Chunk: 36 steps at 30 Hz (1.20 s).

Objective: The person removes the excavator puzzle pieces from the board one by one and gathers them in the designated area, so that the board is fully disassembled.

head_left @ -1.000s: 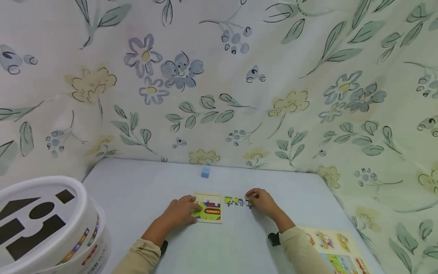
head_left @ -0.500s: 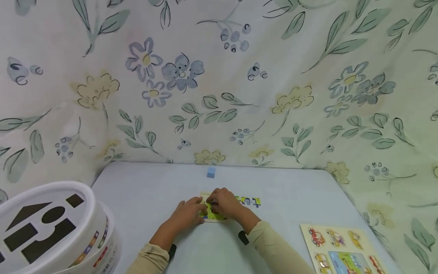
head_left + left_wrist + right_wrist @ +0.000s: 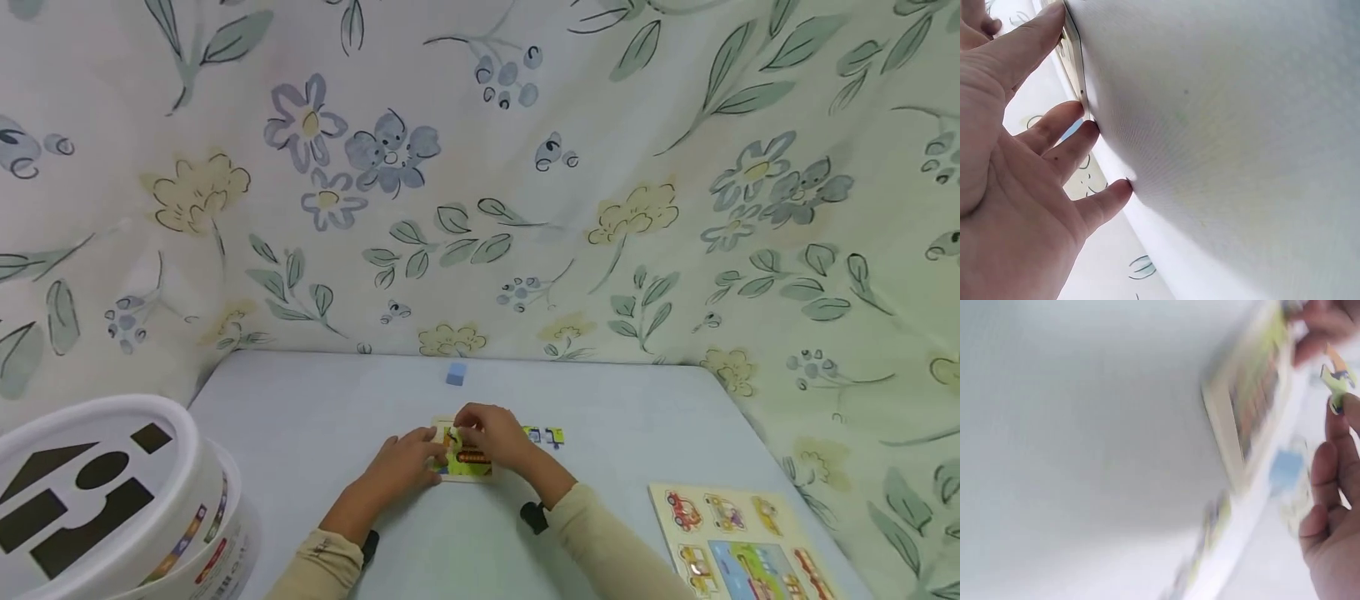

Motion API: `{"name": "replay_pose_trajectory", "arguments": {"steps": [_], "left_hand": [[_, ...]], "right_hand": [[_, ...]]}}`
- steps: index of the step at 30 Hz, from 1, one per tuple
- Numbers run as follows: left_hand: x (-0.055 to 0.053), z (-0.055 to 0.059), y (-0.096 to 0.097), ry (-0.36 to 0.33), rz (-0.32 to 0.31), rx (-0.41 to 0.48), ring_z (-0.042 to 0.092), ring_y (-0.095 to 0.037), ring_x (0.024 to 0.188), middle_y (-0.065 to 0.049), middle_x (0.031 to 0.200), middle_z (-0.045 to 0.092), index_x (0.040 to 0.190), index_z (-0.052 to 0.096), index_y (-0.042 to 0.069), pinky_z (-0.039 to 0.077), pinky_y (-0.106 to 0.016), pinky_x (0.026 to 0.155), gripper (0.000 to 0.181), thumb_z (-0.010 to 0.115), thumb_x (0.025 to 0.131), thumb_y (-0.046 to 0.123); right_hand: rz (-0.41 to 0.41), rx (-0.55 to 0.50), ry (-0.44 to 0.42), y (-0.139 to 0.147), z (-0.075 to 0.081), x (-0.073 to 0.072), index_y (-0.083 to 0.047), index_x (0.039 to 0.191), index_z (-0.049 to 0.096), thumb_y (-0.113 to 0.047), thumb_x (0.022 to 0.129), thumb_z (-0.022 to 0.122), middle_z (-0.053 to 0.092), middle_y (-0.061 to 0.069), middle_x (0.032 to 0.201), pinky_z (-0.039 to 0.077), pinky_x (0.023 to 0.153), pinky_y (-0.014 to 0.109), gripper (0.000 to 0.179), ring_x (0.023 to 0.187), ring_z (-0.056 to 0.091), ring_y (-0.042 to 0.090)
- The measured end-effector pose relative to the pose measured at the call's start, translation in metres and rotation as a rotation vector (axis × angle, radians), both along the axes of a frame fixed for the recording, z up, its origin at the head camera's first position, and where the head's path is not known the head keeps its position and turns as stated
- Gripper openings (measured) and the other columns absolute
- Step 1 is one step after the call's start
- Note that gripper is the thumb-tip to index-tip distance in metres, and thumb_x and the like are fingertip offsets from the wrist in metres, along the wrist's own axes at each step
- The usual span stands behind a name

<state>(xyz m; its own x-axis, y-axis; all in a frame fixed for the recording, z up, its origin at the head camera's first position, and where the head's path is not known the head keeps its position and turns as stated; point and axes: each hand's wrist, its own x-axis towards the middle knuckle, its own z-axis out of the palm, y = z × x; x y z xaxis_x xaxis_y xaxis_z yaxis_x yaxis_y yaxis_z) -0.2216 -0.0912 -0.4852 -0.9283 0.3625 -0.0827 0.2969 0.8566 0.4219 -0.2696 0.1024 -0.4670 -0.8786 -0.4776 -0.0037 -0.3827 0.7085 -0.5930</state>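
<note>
A small wooden jigsaw puzzle in a shallow frame (image 3: 467,480) lies on the table in the head view, with a green and orange picture. My left hand (image 3: 407,460) rests at its left side, thumb over the edge and the other fingers spread against the side and the tabletop. Over the board my right hand (image 3: 495,433) pinches a puzzle piece (image 3: 1338,378) between thumb and index finger. That piece, green with an orange part, is held tilted above the frame in the right wrist view. Loose puzzle pieces (image 3: 553,435) lie in a row right of the board, partly behind the right hand.
A blue block (image 3: 456,374) sits near the table's far edge. At the front right lies a larger picture-puzzle board (image 3: 712,533) with vehicles. A white bucket with a shape-hole lid (image 3: 176,450) stands at the left. Floral cloth (image 3: 450,167) hangs behind the table.
My right hand has moved left from the row of loose pieces to over the puzzle board, holding a piece there. The left hand has stayed at the board's left side.
</note>
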Motion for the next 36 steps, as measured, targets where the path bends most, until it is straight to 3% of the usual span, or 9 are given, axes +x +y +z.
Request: {"name": "replay_pose_trajectory", "arguments": {"steps": [3, 8, 12, 21, 27, 31, 36], "left_hand": [[0.0, -0.001, -0.002, 0.002, 0.006, 0.007, 0.042, -0.033, 0.135, -0.015, 0.142, 0.051, 0.09, 0.071, 0.023, 0.03, -0.066, 0.104, 0.011, 0.078, 0.081, 0.022], [0.0, -0.004, -0.004, -0.001, 0.009, 0.008, 0.043, -0.034, 0.135, -0.015, 0.142, 0.051, 0.088, 0.07, 0.023, 0.03, -0.066, 0.104, 0.012, 0.079, 0.08, 0.022], [0.001, -0.002, -0.006, -0.005, 0.019, 0.009, 0.043, -0.035, 0.135, -0.015, 0.142, 0.051, 0.087, 0.07, 0.024, 0.03, -0.066, 0.105, 0.012, 0.079, 0.08, 0.021], [0.002, 0.0, -0.001, -0.012, 0.006, 0.028, 0.043, -0.036, 0.134, -0.016, 0.142, 0.051, 0.089, 0.07, 0.022, 0.03, -0.066, 0.105, 0.012, 0.079, 0.081, 0.021], [0.002, 0.0, 0.0, -0.019, 0.011, 0.028, 0.043, -0.035, 0.135, -0.016, 0.142, 0.051, 0.088, 0.07, 0.022, 0.03, -0.066, 0.105, 0.012, 0.079, 0.081, 0.021], [0.002, 0.001, -0.001, -0.01, 0.011, 0.021, 0.043, -0.035, 0.135, -0.015, 0.142, 0.05, 0.089, 0.069, 0.022, 0.03, -0.066, 0.105, 0.012, 0.078, 0.082, 0.021], [0.003, 0.001, 0.001, 0.002, -0.027, 0.024, 0.041, -0.036, 0.135, -0.017, 0.143, 0.048, 0.098, 0.066, 0.025, 0.028, -0.068, 0.104, 0.017, 0.076, 0.084, 0.021]], "right_hand": [[-0.06, -0.017, -0.049, 0.023, 0.006, -0.002, -0.016, 0.102, 0.068, -0.016, 0.096, 0.062, 0.065, -0.004, 0.095, 0.049, 0.073, 0.03, 0.008, 0.084, 0.056, 0.012], [-0.098, 0.08, -0.091, 0.059, -0.002, 0.002, -0.014, 0.098, 0.068, -0.014, 0.093, 0.065, 0.065, -0.004, 0.091, 0.049, 0.071, 0.031, 0.006, 0.081, 0.056, 0.012], [-0.079, 0.101, -0.119, 0.066, -0.008, 0.005, -0.014, 0.097, 0.069, -0.014, 0.092, 0.066, 0.065, -0.005, 0.089, 0.048, 0.072, 0.031, 0.005, 0.081, 0.056, 0.012], [-0.075, 0.131, -0.07, 0.07, -0.011, 0.005, -0.014, 0.095, 0.069, -0.014, 0.092, 0.067, 0.063, -0.005, 0.087, 0.047, 0.07, 0.03, 0.004, 0.08, 0.053, 0.012], [-0.081, 0.122, -0.033, 0.064, -0.01, 0.004, -0.013, 0.093, 0.07, -0.016, 0.091, 0.069, 0.065, -0.005, 0.089, 0.048, 0.069, 0.028, 0.004, 0.08, 0.055, 0.01], [-0.067, 0.112, -0.035, 0.041, -0.009, 0.003, -0.013, 0.104, 0.071, -0.02, 0.092, 0.067, 0.065, -0.004, 0.095, 0.049, 0.074, 0.032, 0.014, 0.086, 0.056, 0.013], [0.038, 0.267, 0.072, 0.013, -0.014, 0.003, -0.016, 0.121, 0.068, -0.029, 0.092, 0.068, 0.064, -0.001, 0.109, 0.046, 0.086, 0.039, 0.031, 0.102, 0.055, 0.018]]}}
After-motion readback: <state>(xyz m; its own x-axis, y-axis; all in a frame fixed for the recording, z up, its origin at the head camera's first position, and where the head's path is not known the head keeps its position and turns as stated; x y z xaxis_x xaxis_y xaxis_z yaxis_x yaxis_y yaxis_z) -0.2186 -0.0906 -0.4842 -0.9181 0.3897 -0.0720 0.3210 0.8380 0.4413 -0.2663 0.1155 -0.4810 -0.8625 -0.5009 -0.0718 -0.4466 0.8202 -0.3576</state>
